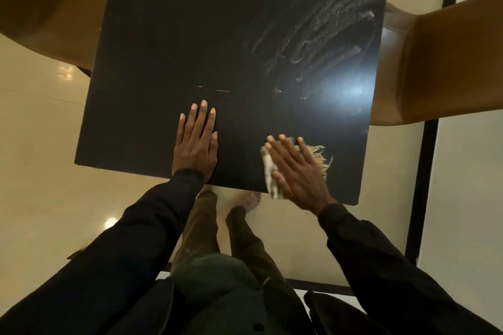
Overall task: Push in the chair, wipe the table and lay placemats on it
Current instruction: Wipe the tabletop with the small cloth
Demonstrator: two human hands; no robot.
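A square black table point(190, 35) fills the upper middle of the head view. My left hand point(195, 141) lies flat on its near edge, fingers straight. My right hand point(295, 171) presses flat on a pale, frayed cloth point(317, 156) near the table's near right corner; the cloth shows at both sides of the hand. Wet wipe streaks point(321, 38) cover the table's right half. A brown chair point(446, 62) stands tucked at the right side, and another brown chair point(46, 8) at the left.
The floor point(54, 171) is glossy cream tile with a dark strip point(427, 185) running along the right. My legs and a bare foot point(250, 200) stand just below the table's near edge.
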